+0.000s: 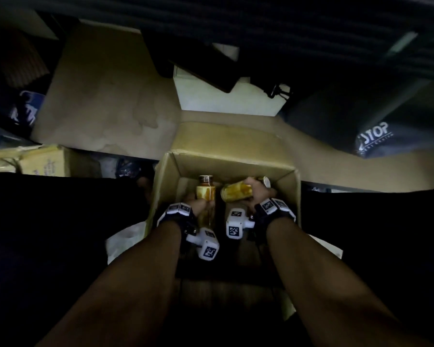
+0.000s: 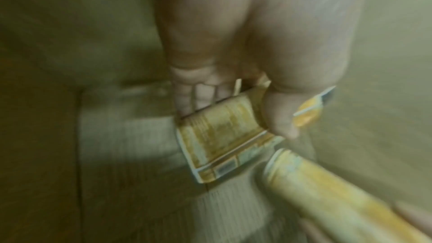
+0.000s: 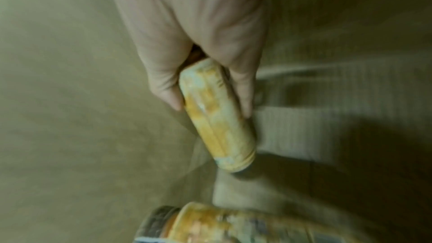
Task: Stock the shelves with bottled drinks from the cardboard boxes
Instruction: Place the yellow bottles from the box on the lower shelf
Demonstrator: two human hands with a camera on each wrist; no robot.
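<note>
An open cardboard box point(image 1: 236, 162) stands between my knees in the head view. My left hand point(image 1: 198, 205) grips a bottle with a yellow label point(image 1: 206, 194) inside the box, its dark cap point(image 1: 206, 178) pointing away from me. In the left wrist view, the left hand point(image 2: 233, 110) has thumb and fingers curled round that bottle point(image 2: 222, 136). My right hand point(image 1: 254, 191) grips a second yellow-labelled bottle point(image 1: 236, 192), which lies sideways. The right wrist view shows the right hand point(image 3: 211, 108) pinching this bottle point(image 3: 217, 117) from both sides, with the other bottle point(image 3: 222, 226) below it.
A large stained cardboard sheet point(image 1: 105, 96) lies at the upper left, and a smaller closed carton point(image 1: 48, 161) sits at the left. A white block point(image 1: 223, 103) is beyond the box. A dark bag printed "STOP" point(image 1: 376, 139) is at the right. The scene is dim.
</note>
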